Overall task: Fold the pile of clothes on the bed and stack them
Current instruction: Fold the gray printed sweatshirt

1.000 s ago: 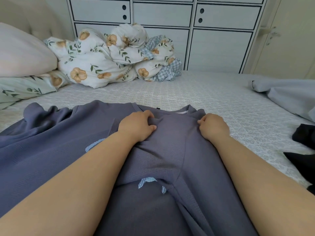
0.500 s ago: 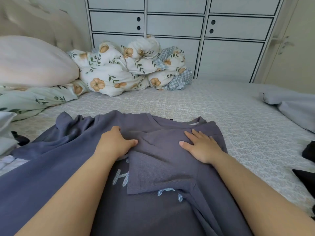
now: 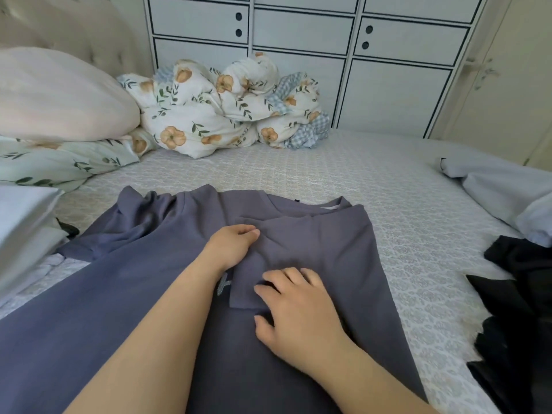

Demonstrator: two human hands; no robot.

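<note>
While the grey-blue shirt [image 3: 143, 294] is lying spread on the bed [image 3: 328, 171], its right side folded over the middle, your left hand [image 3: 231, 249] is resting at the fold's edge with fingers curled; whether they are pinching cloth, I cannot tell. Your right hand [image 3: 298, 318] is pressing the folded sleeve, fingers relaxed. A black garment [image 3: 519, 312] is lying to the right.

Both forearms are bare to the frame's edge, with no sleeves, rings or watch visible.
</note>
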